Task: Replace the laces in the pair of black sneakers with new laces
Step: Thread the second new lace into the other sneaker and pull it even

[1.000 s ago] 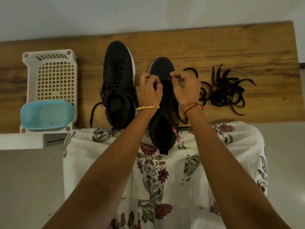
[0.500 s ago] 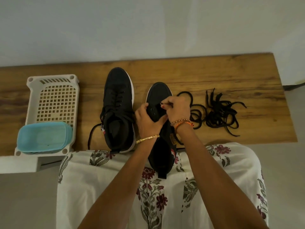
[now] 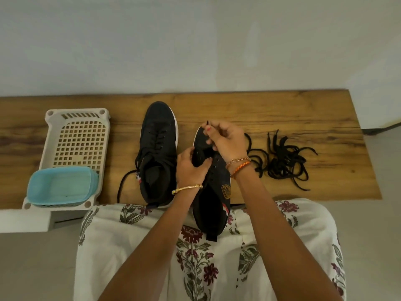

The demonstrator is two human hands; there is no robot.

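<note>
Two black sneakers lie on the wooden bench (image 3: pixel 282 109). The left sneaker (image 3: pixel 157 153) still carries a lace, one end trailing off toward the bench edge. The right sneaker (image 3: pixel 213 192) hangs partly over my lap, its eyelets bare. My left hand (image 3: pixel 191 167) grips this shoe at the tongue and side. My right hand (image 3: pixel 225 141) hovers over the toe and pinches the tip of a black lace (image 3: pixel 207 122) between thumb and fingers. A pile of loose black laces (image 3: pixel 284 161) lies to the right of the shoe.
A white perforated plastic basket (image 3: pixel 76 137) stands at the bench's left end with a light blue tub (image 3: pixel 61 185) in its near part. A plain wall runs behind the bench. My lap, in floral fabric (image 3: pixel 206 257), fills the foreground.
The camera has tilted up, so the bench sits lower in view. My right hand has lifted a lace tip above the toe of the right sneaker; my left hand now grips the shoe's tongue area.
</note>
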